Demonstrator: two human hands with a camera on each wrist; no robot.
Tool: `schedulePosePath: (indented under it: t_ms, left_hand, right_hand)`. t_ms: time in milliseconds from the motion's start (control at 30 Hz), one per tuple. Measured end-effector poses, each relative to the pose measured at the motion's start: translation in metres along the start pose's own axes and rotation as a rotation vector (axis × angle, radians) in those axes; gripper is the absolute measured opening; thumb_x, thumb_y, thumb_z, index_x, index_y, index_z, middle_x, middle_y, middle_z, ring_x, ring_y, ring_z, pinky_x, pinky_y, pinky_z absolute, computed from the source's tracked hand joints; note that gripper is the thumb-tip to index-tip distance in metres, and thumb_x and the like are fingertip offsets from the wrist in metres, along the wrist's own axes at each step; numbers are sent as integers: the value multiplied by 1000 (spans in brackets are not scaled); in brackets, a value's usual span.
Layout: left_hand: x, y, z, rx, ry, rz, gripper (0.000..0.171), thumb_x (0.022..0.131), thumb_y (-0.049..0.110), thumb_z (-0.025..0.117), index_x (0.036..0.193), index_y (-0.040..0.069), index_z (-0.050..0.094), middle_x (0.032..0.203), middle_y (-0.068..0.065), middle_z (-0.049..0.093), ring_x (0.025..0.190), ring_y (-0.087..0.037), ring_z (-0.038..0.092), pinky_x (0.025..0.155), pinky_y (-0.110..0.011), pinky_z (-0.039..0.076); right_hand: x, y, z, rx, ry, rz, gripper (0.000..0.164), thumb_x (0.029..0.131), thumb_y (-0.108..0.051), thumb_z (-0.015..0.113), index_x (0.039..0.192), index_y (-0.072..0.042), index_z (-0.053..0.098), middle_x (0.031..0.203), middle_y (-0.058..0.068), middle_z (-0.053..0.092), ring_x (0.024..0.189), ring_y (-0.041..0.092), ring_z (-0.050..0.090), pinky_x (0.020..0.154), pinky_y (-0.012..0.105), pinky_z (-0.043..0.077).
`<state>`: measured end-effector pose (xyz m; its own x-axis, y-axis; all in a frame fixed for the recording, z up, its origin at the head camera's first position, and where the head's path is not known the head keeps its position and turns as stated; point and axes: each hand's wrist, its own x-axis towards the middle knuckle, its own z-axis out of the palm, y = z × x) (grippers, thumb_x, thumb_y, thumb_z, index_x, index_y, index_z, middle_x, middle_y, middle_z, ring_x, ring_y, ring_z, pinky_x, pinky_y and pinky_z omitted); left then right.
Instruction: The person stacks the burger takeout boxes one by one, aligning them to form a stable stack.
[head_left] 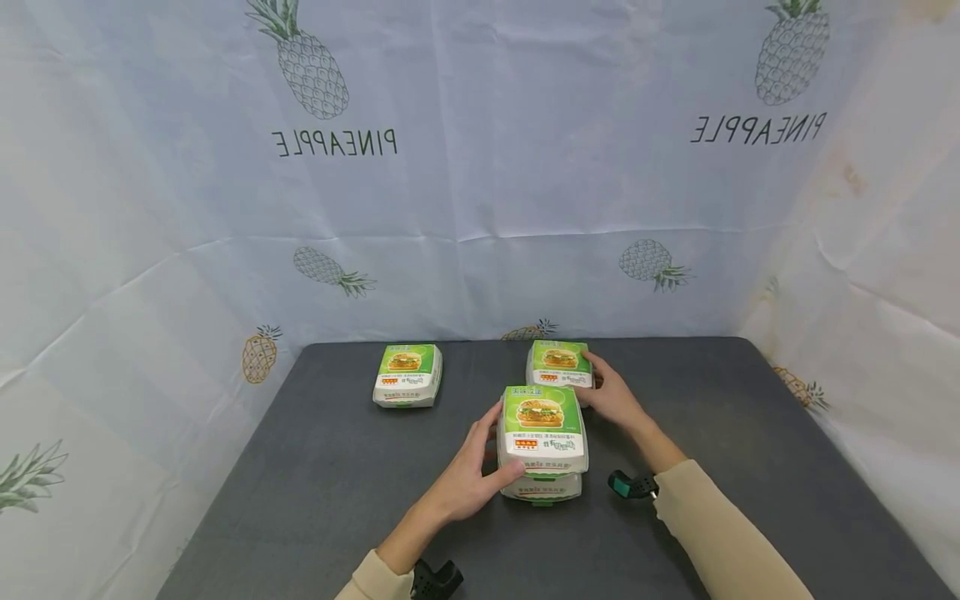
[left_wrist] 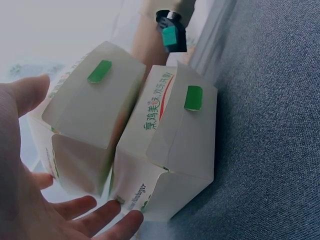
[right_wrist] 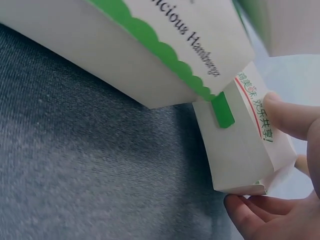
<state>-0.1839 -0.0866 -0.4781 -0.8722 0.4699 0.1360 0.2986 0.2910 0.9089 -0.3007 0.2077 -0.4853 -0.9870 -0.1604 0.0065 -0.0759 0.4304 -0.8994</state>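
Two white-and-green hamburger boxes, one upper (head_left: 543,429) and one lower (head_left: 546,487), are stacked near the middle of the table. My left hand (head_left: 468,479) is at the stack's left side, its fingers fairly straight and spread; its thumb is by the upper box's front corner. In the left wrist view, fingertips (left_wrist: 127,225) are beside the lower box, and whether they touch it is hard to tell. Behind the stack, my right hand (head_left: 615,396) grips a third hamburger box (head_left: 558,362) at its right side, thumb on the lid and fingers low on the side (right_wrist: 255,210).
Another hamburger box (head_left: 407,375) stands at the back left of the dark grey table (head_left: 337,500). White cloth with pineapple prints (head_left: 480,192) hangs behind and along both sides. Each wrist wears a black band-mounted device (head_left: 633,485).
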Motion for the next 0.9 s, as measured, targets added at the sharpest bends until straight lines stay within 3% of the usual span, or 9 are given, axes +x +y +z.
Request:
schedulePosePath:
  t_ms: [367,900]
  left_hand:
    - [-1,2,1,13,9,-2,84,100,41,63,164,29,10,155,-3,31,139,-21,41,108,-49,43]
    - [-1,3,0,31,11,-1,84,101,41,63,164,27,10,153,-6,34,135,-24,47,106,-49,44]
  right_hand:
    - [-4,-15,-18,-33,54,-9,98,95,-40,74,165,-10,12,149,28,40,131,42,46,96,52,47]
    - [-22,-49,-45,-8,91,-63,95,98,-38,70,165,-13,8,154,30,33,140,47,36,101,59,43]
